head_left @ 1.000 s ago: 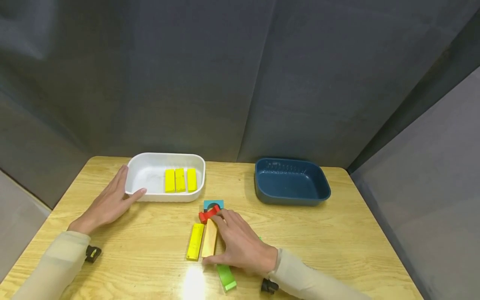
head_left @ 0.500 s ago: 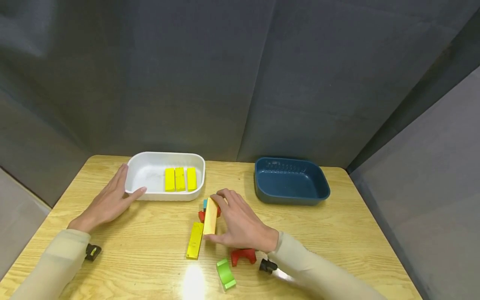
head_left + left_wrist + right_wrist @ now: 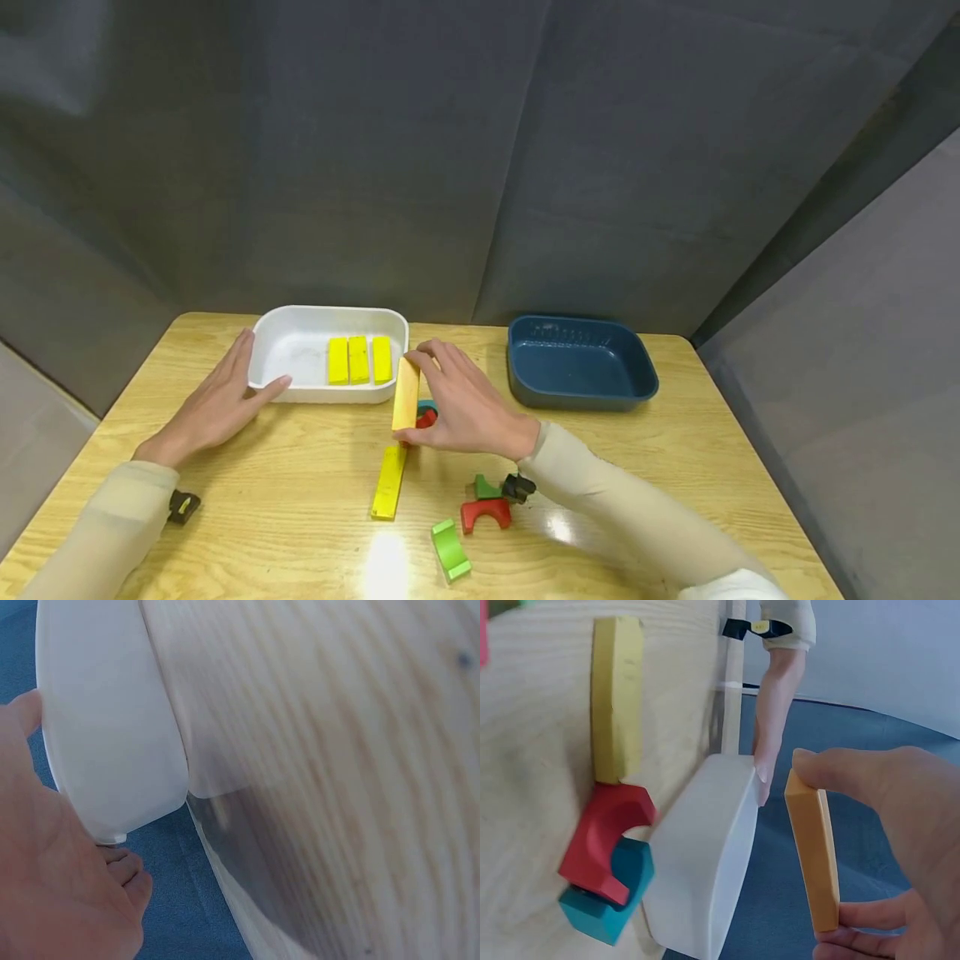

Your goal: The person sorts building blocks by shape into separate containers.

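Note:
My right hand (image 3: pixel 472 408) pinches a yellow-orange rectangular block (image 3: pixel 407 394) between thumb and fingers, raised over the table near the front right corner of a white bin (image 3: pixel 292 357). In the right wrist view the block (image 3: pixel 814 862) is held by its two ends. Three yellow blocks (image 3: pixel 358 360) lie side by side inside the bin. My left hand (image 3: pixel 213 410) rests at the bin's left end, fingers extended along the rim and thumb at its front edge. Below the right hand, a red arch block (image 3: pixel 604 840) sits on a teal arch block (image 3: pixel 592 911), both partly hidden in the head view.
Another yellow block (image 3: pixel 388 483) lies on the wooden table (image 3: pixel 285 517). Closer to the front are a light green arch block (image 3: pixel 451 550), a red arch block (image 3: pixel 486 513) and a dark green one (image 3: pixel 486 487). A dark blue bin (image 3: pixel 585 400) stands at the back right.
My right hand has lifted the yellow-orange block off the table and carried it up and left toward the white bin. The left hand stays at the bin's rim.

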Tool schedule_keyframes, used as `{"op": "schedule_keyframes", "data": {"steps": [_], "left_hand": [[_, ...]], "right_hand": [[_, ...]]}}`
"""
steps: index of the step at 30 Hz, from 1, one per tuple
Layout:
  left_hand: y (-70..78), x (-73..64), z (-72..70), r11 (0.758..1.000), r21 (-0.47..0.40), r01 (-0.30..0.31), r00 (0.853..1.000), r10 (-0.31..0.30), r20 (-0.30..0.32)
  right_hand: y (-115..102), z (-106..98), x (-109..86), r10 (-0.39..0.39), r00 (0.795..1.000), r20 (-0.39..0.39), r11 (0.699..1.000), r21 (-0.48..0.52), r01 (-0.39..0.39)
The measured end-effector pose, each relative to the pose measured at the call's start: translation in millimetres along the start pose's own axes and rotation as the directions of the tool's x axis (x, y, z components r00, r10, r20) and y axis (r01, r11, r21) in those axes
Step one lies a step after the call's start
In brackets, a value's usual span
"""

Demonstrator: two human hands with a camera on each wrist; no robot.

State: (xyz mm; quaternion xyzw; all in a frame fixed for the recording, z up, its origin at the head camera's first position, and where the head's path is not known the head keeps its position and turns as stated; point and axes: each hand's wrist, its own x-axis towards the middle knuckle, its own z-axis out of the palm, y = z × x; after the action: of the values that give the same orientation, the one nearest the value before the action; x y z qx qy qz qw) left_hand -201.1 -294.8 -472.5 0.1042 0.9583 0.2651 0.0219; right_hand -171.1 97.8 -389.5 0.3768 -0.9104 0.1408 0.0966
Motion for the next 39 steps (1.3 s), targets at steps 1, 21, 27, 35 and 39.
{"op": "schedule_keyframes", "data": {"steps": [1, 21, 27, 35, 39], "left_hand": [[-0.5, -0.2, 0.0, 1.0, -0.003, -0.003, 1.0, 0.003, -0.003], [-3.8, -2.8, -0.6, 1.0, 0.002, -0.003, 1.0, 0.003, -0.011], [-2.4, 0.4, -1.5, 1.0, 0.003, -0.001, 1.0, 0.001, -0.007], [-3.6, 1.4, -2.1, 1.0, 0.007, 0.001, 1.0, -0.001, 0.001], [-4.3, 1.3, -1.7, 1.0, 0.004, 0.003, 1.0, -0.003, 0.005]], "right_hand": [[0.6, -0.9, 3.4, -0.003, 1.0, -0.003, 1.0, 0.001, 0.003], [3.7, 0.4, 67.1, -0.045, 0.998, 0.031, 0.997, -0.062, 0.047], [4.0, 5.0, 86.7, -0.052, 0.998, 0.035, 0.995, -0.08, 0.055], [3.7, 15.2, 109.9, -0.069, 0.995, 0.069, 0.993, -0.089, 0.075], [4.0, 22.0, 122.6, -0.084, 0.994, 0.072, 0.989, -0.117, 0.092]]}}
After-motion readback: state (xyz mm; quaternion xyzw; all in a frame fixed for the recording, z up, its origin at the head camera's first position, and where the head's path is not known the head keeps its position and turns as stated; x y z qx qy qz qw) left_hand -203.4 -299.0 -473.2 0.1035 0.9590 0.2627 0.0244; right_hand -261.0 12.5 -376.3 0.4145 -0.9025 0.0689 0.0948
